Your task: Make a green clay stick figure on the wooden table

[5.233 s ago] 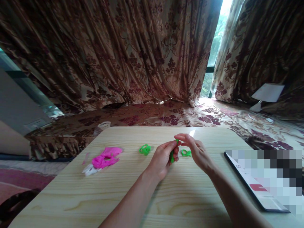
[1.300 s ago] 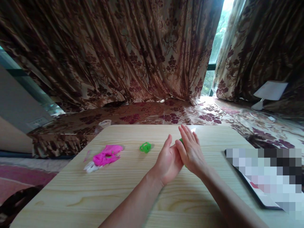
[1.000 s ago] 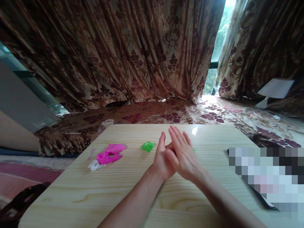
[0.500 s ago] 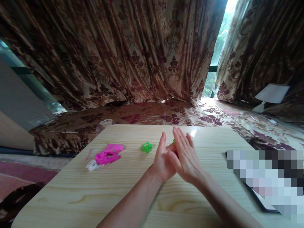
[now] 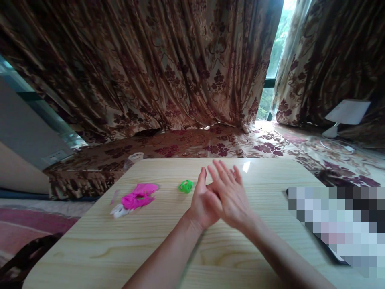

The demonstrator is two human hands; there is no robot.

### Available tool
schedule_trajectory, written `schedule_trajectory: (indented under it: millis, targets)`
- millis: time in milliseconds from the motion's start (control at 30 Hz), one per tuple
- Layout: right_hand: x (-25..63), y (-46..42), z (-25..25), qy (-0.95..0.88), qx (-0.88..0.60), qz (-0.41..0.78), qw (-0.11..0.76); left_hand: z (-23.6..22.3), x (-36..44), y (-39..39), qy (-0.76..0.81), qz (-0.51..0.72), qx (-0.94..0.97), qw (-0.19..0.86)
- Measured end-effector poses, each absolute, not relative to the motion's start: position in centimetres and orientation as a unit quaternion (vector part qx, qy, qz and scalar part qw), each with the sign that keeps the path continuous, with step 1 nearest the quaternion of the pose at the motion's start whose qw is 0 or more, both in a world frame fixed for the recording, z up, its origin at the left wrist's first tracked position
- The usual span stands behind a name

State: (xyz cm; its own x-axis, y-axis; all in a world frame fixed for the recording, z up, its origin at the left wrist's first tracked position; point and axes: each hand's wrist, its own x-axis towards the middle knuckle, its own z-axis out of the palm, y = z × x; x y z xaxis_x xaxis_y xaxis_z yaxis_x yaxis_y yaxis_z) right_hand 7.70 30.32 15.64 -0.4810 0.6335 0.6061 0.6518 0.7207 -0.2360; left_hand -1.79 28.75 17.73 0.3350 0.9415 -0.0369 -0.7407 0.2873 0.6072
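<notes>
My left hand (image 5: pixel 204 204) is held palm up above the table, its thumb pointing up and its fingers mostly hidden behind the other hand. Across its palm lies my right hand (image 5: pixel 230 196), flat, with fingers stretched out and a little apart. The two palms touch or nearly touch; whatever is between them is hidden. Just left of the hands, a small green looped piece of soft, clay-like material (image 5: pixel 185 186) rests on the table. Farther left lies a crumpled bright pink piece (image 5: pixel 140 196), with a white wrinkled bit (image 5: pixel 119 210) at its near end.
The light wooden table (image 5: pixel 144 249) has rounded corners. On its right lies a dark-edged flat object with a blurred-out surface (image 5: pixel 333 220). A clear plastic container (image 5: pixel 134 159) stands beyond the far left corner. A white lamp (image 5: pixel 349 112) is on the cloth-covered ledge, before patterned curtains (image 5: pixel 180 64).
My right hand has slid slightly left over my left palm, its fingers spreading a little. A green speck that showed between the hands is now out of sight. The view has shifted slightly.
</notes>
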Motion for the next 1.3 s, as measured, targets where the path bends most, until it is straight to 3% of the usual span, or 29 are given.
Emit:
schedule_trajectory:
  millis: [167,333,433,633,1067,1300]
  targets:
    - [10.0,33.0,15.2,-0.752,-0.497,0.054,0.430,16.9,-1.2,28.8,0.177,0.515,0.307,0.781]
    - [11.6,33.3,16.0,-0.704,-0.404,0.328,0.483,15.3,-1.3,29.2,0.252,0.484,0.350,0.761]
    - [12.6,33.4,16.7,-0.687,-0.361,0.405,0.483,15.1,-2.0,29.5,0.280,0.485,0.349,0.752]
    - [13.4,33.8,16.8,-0.737,-0.318,0.396,0.446,15.2,-2.4,29.7,0.281,0.488,0.354,0.747]
    - [12.8,34.0,15.6,-0.748,-0.327,0.363,0.450,14.9,-3.0,30.5,0.367,0.523,0.380,0.669]
    - [12.6,33.8,16.0,-0.714,-0.349,0.345,0.499,15.0,-3.2,30.5,0.418,0.485,0.382,0.666]
